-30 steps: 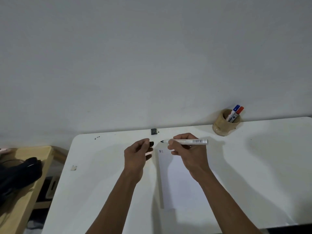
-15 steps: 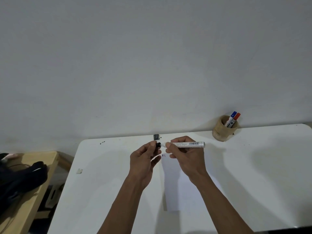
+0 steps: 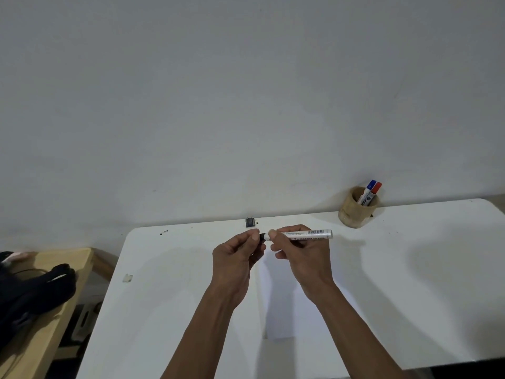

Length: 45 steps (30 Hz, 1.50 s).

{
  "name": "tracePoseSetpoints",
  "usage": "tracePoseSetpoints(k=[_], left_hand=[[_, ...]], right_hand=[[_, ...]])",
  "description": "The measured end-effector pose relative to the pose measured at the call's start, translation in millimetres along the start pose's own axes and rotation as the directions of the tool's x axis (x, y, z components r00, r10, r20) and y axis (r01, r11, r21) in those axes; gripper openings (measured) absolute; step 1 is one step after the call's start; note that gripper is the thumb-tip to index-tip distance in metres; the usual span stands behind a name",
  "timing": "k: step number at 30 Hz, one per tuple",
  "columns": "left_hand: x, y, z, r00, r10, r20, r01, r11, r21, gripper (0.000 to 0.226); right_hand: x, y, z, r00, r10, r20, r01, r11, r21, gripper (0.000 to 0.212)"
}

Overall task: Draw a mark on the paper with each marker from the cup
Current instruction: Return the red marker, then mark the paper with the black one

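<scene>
My right hand (image 3: 303,255) grips a white permanent marker (image 3: 314,233) held level above the white paper (image 3: 284,305), its tip end pointing left. My left hand (image 3: 235,258) pinches the marker's black cap (image 3: 263,236) right against the tip end; whether the cap is fully seated I cannot tell. The paper lies under both hands in the middle of the white table (image 3: 410,283). At the back right stands a wooden cup (image 3: 355,212) holding a blue-capped marker (image 3: 367,190) and a red-capped marker (image 3: 373,192).
A small dark object (image 3: 250,222) sits at the table's far edge by the wall, with tiny dark specks (image 3: 163,232) to its left. A scrap of tape (image 3: 127,277) lies near the left edge. A wooden bench (image 3: 54,318) with black cloth (image 3: 32,288) stands to the left.
My left hand brought the black cap rightward from apart to the marker's tip. Both hands have risen slightly above the paper. A short dark mark near the paper's top is now hidden by my hands.
</scene>
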State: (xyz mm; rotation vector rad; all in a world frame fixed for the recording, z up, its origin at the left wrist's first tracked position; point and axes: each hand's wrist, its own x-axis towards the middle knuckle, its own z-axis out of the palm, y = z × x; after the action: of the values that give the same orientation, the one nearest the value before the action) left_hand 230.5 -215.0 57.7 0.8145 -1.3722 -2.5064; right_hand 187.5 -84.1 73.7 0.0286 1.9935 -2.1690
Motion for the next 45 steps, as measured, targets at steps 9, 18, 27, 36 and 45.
tracePoseSetpoints(k=[9, 18, 27, 36, 45], left_hand=[[-1, -7, 0, 0.999, 0.038, -0.011, -0.038, 0.999, 0.040, 0.016], [18, 10, 9, 0.994, 0.105, -0.021, -0.103, 0.992, 0.066, 0.014], [29, 8, 83, 0.952, 0.242, 0.190, -0.293, 0.898, 0.328, 0.013], [52, -26, 164, 0.907, 0.233, 0.350, -0.384, 0.797, 0.466, 0.018], [100, -85, 209, 0.960, 0.192, 0.203, -0.279, 0.661, 0.697, 0.035]], right_hand=[[-6, 6, -7, 0.993, 0.113, 0.031, -0.116, 0.985, 0.127, 0.023], [8, -19, -49, 0.999, 0.038, -0.016, -0.039, 0.999, -0.035, 0.017], [21, -15, -73, 0.988, -0.095, 0.118, 0.142, 0.854, -0.500, 0.014], [64, -4, -138, 0.970, -0.244, -0.008, 0.195, 0.793, -0.578, 0.007], [142, -26, -205, 0.921, -0.310, -0.238, 0.173, 0.869, -0.464, 0.047]])
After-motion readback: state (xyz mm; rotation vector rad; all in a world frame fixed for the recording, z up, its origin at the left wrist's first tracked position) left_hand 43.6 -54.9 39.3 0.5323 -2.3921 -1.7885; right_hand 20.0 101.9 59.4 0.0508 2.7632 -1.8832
